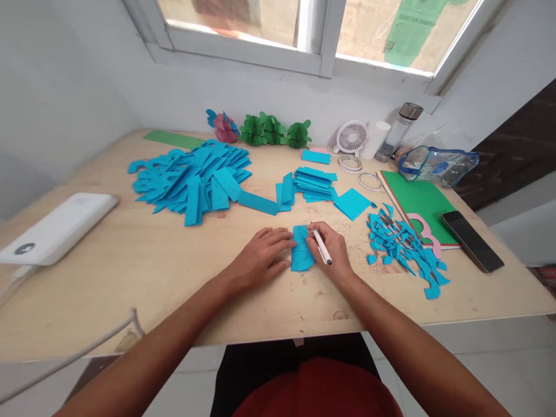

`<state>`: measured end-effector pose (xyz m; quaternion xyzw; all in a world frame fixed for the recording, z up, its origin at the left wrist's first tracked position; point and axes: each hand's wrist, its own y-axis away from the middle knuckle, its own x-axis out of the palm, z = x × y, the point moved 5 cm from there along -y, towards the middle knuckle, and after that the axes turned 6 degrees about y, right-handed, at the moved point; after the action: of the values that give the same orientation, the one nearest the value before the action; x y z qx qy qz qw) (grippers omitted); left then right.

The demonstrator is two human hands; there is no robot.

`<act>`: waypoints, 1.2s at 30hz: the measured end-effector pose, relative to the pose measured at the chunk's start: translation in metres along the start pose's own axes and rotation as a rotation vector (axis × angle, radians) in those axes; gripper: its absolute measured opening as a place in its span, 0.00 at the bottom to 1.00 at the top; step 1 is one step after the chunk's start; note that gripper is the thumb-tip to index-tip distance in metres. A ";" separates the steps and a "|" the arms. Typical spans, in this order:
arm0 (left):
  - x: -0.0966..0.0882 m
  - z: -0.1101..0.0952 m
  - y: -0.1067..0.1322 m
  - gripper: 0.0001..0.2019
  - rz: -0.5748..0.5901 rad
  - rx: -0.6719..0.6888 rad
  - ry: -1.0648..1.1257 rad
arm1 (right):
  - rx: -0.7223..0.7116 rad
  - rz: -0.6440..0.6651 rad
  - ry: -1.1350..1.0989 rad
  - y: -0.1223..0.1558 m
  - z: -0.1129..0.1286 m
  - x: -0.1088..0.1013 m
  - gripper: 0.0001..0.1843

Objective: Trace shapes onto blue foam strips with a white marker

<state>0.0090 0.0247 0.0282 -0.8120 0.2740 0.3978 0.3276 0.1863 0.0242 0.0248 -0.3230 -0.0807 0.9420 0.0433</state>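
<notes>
Here we are, midway along the bench's (174, 272) front edge, where a blue paper piece (299, 255) lies with a curved line on it. Our right grip (335, 250) is clamped on a white pen (322, 246) at the paper's right side; our left grip (263, 258), fingers apart, lies beside its left edge. Toward the bench's right edge we spot blue scraps (393, 242), and toward the back left corner, a blue paper heap (191, 174).
</notes>
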 end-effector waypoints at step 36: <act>0.010 -0.005 0.001 0.18 -0.034 -0.026 0.021 | -0.224 -0.069 0.226 0.003 0.011 0.002 0.15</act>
<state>0.0161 0.0188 0.0217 -0.8250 0.2583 0.3869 0.3210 0.1781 0.0198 0.0313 -0.4267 -0.1910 0.8827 0.0482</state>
